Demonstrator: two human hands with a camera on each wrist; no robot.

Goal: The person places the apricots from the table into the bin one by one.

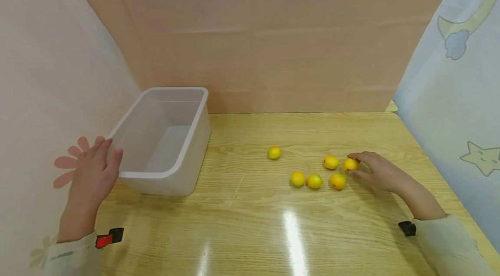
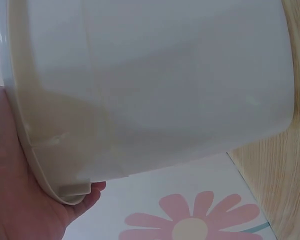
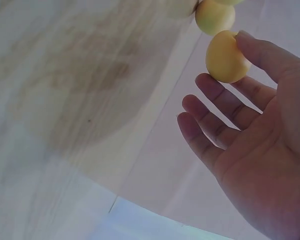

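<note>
My right hand (image 1: 376,172) pinches a small yellow fruit (image 3: 226,57) between thumb and fingertips. In the right wrist view the lower fingers reach out loosely below it. Close to that hand, several like fruits lie on the wooden table, yellow with green and orange tints; one fruit (image 1: 331,162) is just left of the held one and another fruit (image 1: 337,181) a little nearer. My left hand (image 1: 93,172) grips the rim of a white plastic tub (image 1: 197,154) at its near left corner, with the thumb over the rim and fingertips showing past it in the left wrist view.
The tub stands upright at the table's left, its inside bare. One fruit (image 1: 274,152) lies apart toward the middle of the wooden table (image 1: 242,232). A brown panel (image 1: 273,50) closes off the back; patterned white sheets (image 1: 461,106) hang at both sides.
</note>
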